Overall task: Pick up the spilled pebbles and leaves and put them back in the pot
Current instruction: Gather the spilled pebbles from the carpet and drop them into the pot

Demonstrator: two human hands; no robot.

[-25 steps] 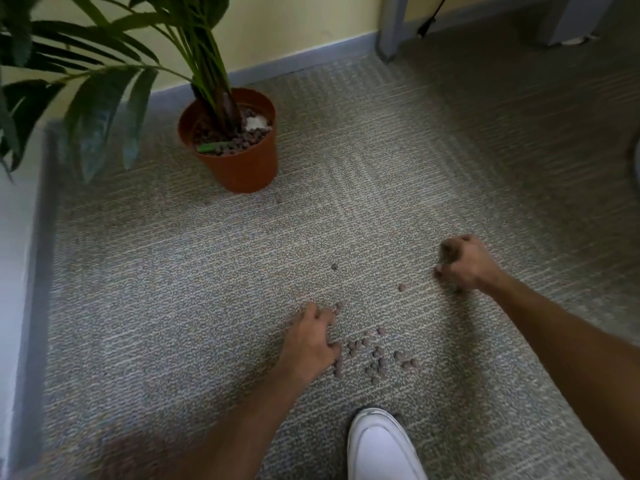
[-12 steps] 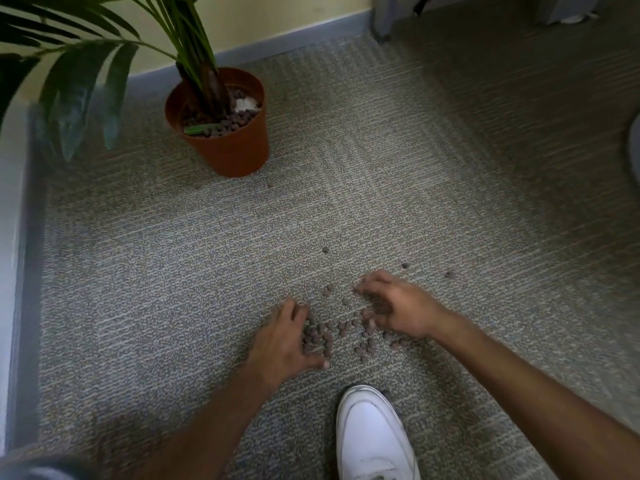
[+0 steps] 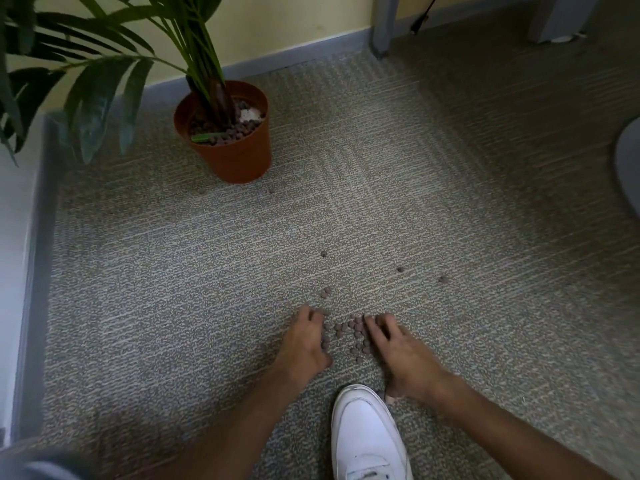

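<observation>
both hands are down on the grey-beige carpet point(image 3: 450, 188), one on each side of a small heap of brown pebbles point(image 3: 356, 334). the left hand point(image 3: 304, 341) stands on its edge with the fingers curved inward, cupping against the heap's left side; several pebbles lie right against its palm and fingertips, but whether any are actually gripped cannot be told. the right hand point(image 3: 398, 348) lies flatter, its fingers spread and only slightly bent, the tips touching the heap's right side; it pinches nothing that can be seen. a white shoe point(image 3: 367, 434) is planted just behind the hands, close to the right wrist. loose pebbles lie apart from the heap: a pair point(image 3: 325, 292) just beyond the left fingertips, one point(image 3: 323, 253) further out, and two more off to the right point(image 3: 400, 269) and point(image 3: 442, 279). two small ones sit near the base of the terracotta pot point(image 3: 239, 157), which stands well apart from the hands, near the grey skirting in the far left corner. the pot holds a palm-like plant point(image 3: 194, 46) with long dark leaves, a layer of the same brown pebbles around its stem, a pale patch among them, and a green strip of leaf point(image 3: 207, 136) lying by the near rim.
</observation>
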